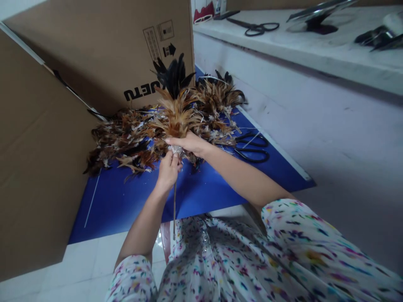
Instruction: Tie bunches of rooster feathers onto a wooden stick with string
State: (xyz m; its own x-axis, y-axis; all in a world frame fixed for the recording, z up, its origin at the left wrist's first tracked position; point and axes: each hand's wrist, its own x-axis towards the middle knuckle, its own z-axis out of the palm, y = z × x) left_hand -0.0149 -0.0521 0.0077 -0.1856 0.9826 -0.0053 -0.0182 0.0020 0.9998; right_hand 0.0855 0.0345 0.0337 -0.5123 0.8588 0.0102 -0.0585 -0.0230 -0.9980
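Note:
A feather duster (178,111) with brown feathers and a black tuft at its far end is held between my two hands over the blue tabletop. My left hand (170,165) is closed round the thin stick (174,205) just below the pale feather bases. Above it, my right hand (190,144) wraps the lower feathers, thumb stretched across them. The stick's bare end points down towards my lap. Loose brown feathers (126,134) lie heaped behind and left of my hands. Whatever lies under my right palm is hidden.
Black-handled scissors (252,147) rest on the blue table (126,209), right of my hands. Another feather bunch (217,96) lies behind. A large cardboard sheet (94,50) stands at the back and left. On the white ledge (315,54) are more scissors (258,28).

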